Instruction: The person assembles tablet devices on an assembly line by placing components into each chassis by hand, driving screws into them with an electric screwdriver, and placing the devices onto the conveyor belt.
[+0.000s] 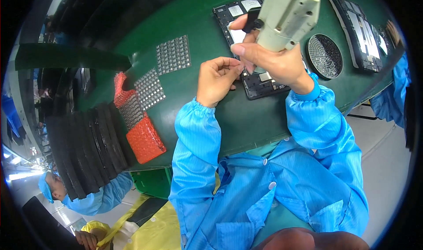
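Observation:
My right hand (280, 65) is wrapped around the pale body of an electric screwdriver (288, 19), which has a black lever on its left side. The tool stands over a flat black device housing (260, 90) with white patches and small parts inside. Its tip is hidden behind my fingers. Close to the tip, at the housing's left edge, my left hand (216, 80) has thumb and forefinger pinched together. Anything between those fingertips is too small to make out. To the right sits a round dish (324, 56) of small dark pieces.
On the green table (185, 113) lie sheets of small metallic parts (173, 54) and red bubble-wrap packs (145, 140). Black strips (86, 148) hang at the left edge. Another black housing (357, 34) is at the far right. Other people are at both sides.

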Demonstrator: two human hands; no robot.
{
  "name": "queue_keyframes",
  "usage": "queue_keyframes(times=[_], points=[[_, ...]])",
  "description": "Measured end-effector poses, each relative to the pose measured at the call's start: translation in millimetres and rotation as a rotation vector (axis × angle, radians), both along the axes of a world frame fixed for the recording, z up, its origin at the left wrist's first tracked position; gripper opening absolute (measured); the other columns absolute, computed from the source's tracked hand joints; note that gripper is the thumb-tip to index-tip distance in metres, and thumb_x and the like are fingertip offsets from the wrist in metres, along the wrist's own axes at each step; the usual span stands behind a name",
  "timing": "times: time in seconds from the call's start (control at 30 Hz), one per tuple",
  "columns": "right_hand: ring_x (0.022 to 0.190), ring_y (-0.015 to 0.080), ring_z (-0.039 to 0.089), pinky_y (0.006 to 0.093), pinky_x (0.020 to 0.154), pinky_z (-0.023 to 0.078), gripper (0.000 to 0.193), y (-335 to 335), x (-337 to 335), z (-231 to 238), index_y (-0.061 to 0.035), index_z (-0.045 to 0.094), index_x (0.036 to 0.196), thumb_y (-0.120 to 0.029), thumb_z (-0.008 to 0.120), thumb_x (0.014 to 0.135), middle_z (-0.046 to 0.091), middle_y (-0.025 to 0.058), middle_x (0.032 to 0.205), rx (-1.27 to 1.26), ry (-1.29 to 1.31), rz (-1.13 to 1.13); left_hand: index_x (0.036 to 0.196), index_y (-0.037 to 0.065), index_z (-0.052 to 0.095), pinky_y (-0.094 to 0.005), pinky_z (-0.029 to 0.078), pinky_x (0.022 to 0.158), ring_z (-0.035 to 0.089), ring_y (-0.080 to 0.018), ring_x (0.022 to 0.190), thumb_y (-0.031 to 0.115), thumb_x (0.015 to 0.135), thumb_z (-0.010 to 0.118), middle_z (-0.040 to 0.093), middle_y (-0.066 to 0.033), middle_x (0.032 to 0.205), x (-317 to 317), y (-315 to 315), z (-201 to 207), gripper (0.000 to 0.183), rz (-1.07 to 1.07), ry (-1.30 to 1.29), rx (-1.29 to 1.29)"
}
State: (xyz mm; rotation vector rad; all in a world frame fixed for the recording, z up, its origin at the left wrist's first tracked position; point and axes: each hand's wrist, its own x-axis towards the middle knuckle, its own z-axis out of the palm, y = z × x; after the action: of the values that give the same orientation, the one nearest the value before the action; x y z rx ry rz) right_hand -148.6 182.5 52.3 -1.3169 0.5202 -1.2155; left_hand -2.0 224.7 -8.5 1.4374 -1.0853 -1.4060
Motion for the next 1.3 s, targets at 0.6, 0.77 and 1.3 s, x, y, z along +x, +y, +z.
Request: queue_keyframes(times=[0.6, 0.77, 1.3], points=[[0.052, 0.0074, 0.053, 0.0206, 0.046, 0.041, 0.031, -7, 18, -21, 0.0034, 0.054, 0.104, -0.002, 0.065, 0.076, 0.055, 0.0017, 0.060, -0.116, 0.115, 0.056, 0.089, 0.001, 0.057, -0.0228, 0.051, 0.050, 0.061, -0.0113, 0.065, 0.001, 0.075, 0.061, 0.063, -0.0044, 0.074, 9, -13, 3, 0.015, -0.070, 0.091, 0.103], [0.061, 0.0079, 0.057, 0.0234, 0.058, 0.047, 0.028, -6, 19, -19, -0.0003, 0.059, 0.093, -0.003, 0.071, 0.068, 0.059, 0.0031, 0.066, 0.007, 0.138, 0.042, 0.088, 0.000, 0.057, -0.0226, 0.051, 0.051, 0.062, -0.0130, 0.064, 0.000, 0.075, 0.059, 0.064, -0.0069, 0.075, 12, -12, 0, 0.013, -0.057, 0.092, 0.100], [0.065, 0.0156, 0.061, 0.0289, 0.061, 0.048, 0.025, -2, 24, -28, -0.0009, 0.061, 0.086, -0.007, 0.069, 0.063, 0.063, 0.0093, 0.071, -0.168, -0.057, -0.056, 0.094, 0.000, 0.063, -0.0214, 0.051, 0.051, 0.062, -0.0141, 0.066, 0.008, 0.082, 0.059, 0.064, -0.0078, 0.080, -1, -9, 23, 0.015, 0.017, -0.021, 0.121]])
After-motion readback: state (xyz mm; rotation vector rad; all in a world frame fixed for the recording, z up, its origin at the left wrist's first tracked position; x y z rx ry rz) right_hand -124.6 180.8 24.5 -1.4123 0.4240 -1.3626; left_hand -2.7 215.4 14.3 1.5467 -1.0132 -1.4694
